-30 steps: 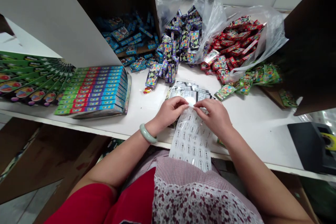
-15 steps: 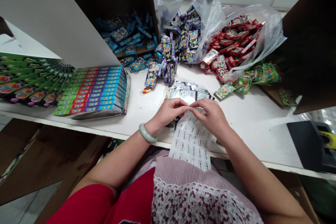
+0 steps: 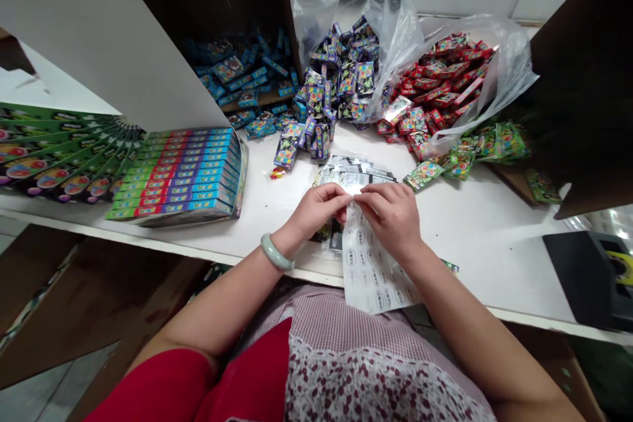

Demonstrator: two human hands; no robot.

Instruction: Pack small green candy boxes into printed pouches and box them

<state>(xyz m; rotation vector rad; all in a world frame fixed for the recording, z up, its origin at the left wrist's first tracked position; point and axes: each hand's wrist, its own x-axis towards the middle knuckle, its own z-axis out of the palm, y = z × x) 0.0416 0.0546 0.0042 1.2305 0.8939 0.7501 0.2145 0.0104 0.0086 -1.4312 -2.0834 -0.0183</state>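
Observation:
A white sheet of oval stickers point(image 3: 368, 264) hangs down over the table's front edge, its top pinched in my right hand point(image 3: 393, 217). My left hand point(image 3: 319, 211), with a pale green bangle point(image 3: 275, 252) at its wrist, is closed with thumb and forefinger pressed together at the sheet's top corner. The two hands' fingertips nearly meet there. Whether a loose sticker sits between the left fingertips is too small to tell. Under and just beyond the hands lie flat clear packets with black-and-white printing point(image 3: 353, 175), partly hidden by the fingers.
Purple small boxes point(image 3: 346, 72) and red ones point(image 3: 440, 82) spill from clear plastic bags. Blue boxes point(image 3: 247, 72) heap in a compartment at back left. Green packets point(image 3: 459, 151) lie right. A display box of coloured packs point(image 3: 178, 171) stands left; a black tape dispenser point(image 3: 583, 277) stands right.
The sticker sheet has swung to the right at its lower end and hangs at a tilt. My right hand has shifted slightly left, and my left hand stays almost in place.

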